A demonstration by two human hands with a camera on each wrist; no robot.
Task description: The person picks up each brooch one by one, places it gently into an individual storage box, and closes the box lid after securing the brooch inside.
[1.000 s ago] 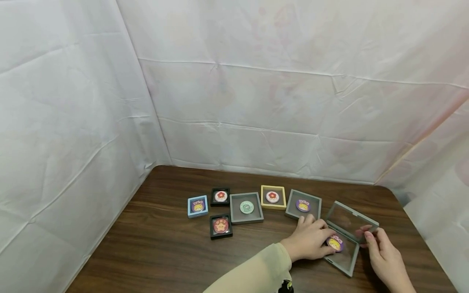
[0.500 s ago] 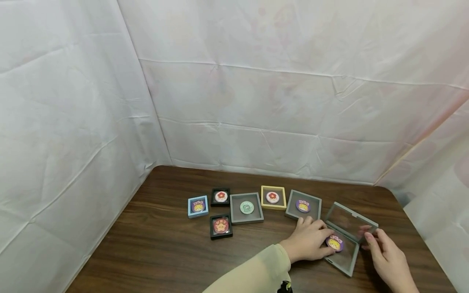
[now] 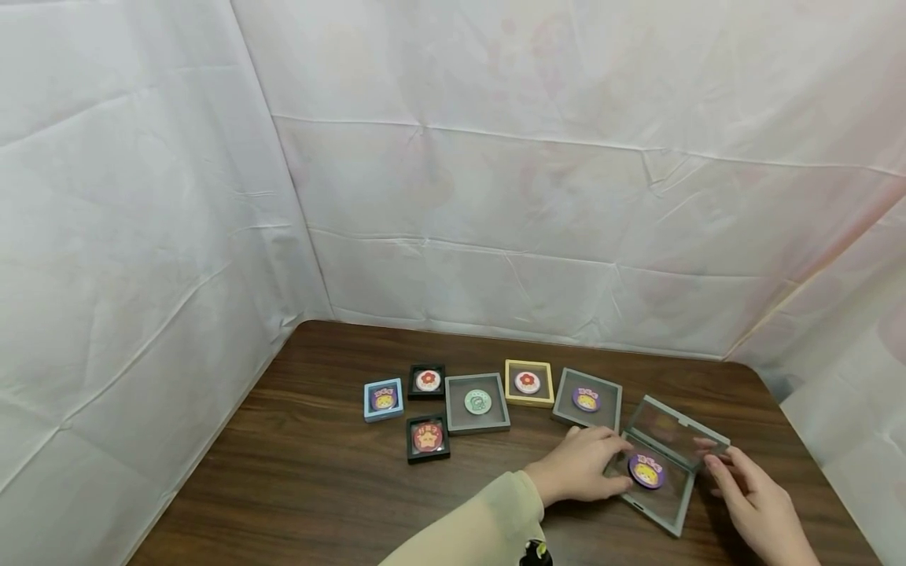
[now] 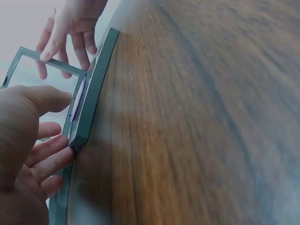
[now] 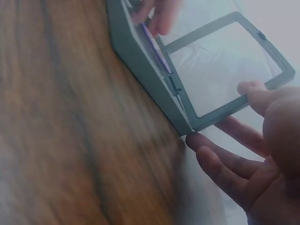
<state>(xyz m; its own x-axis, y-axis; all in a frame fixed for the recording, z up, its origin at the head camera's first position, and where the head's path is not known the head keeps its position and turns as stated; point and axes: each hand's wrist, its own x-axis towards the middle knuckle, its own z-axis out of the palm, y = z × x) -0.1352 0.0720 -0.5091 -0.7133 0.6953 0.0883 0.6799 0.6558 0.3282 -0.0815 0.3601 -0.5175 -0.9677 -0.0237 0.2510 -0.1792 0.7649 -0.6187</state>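
A hinged grey display case (image 3: 675, 503) lies spread on the table, its clear-windowed lid (image 3: 677, 428) tilted up at the far side. On its lower half sits a round purple-and-yellow badge (image 3: 647, 472). My left hand (image 3: 582, 464) is at the case's left edge, thumb and fingers apart, with a small gap to the badge. My right hand (image 3: 757, 499) pinches the right edge of the lid between thumb and fingers; the right wrist view shows the thumb on the lid frame (image 5: 220, 115). Some of my left fingertips overlap the case edge, and contact there is hard to tell.
Behind my left hand lies a grey case with a purple badge (image 3: 586, 398). Further left are a yellow case (image 3: 528, 402), a grey case with a green badge (image 3: 477, 427), two black cases (image 3: 428, 457) and a blue case (image 3: 384, 416). White cloth (image 3: 453, 196) hangs behind the table.
My left hand has let go of the purple badge and drawn back to the left, leaving it on the case. The lid has tipped slightly lower, with my right hand still on its edge.
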